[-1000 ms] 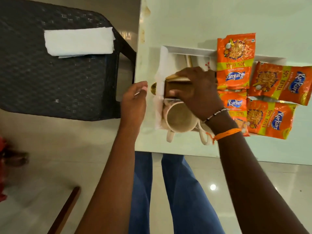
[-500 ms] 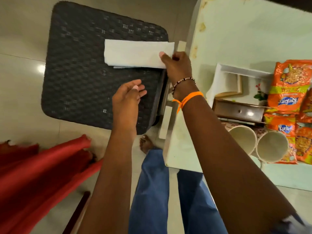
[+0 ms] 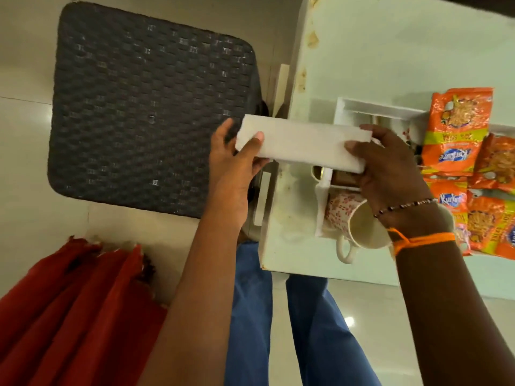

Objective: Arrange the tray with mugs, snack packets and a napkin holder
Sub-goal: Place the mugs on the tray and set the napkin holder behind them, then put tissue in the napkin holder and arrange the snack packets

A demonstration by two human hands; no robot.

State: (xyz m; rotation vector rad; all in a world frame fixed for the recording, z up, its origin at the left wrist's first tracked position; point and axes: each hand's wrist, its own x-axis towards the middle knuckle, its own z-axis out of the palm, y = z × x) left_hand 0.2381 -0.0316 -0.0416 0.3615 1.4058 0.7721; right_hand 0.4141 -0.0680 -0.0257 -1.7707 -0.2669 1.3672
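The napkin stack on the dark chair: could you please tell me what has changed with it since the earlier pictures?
The napkin stack left the chair; left hand and right hand now hold its ends above the tray. Mugs and snack packets stayed put.

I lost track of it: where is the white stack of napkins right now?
In the head view the napkin stack is at centre, held off the table between the left hand and right hand, above the tray's left edge.

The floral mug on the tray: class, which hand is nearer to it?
Right. The right hand hovers directly above the floral white ceramic mug; the left hand is off beyond the table edge.
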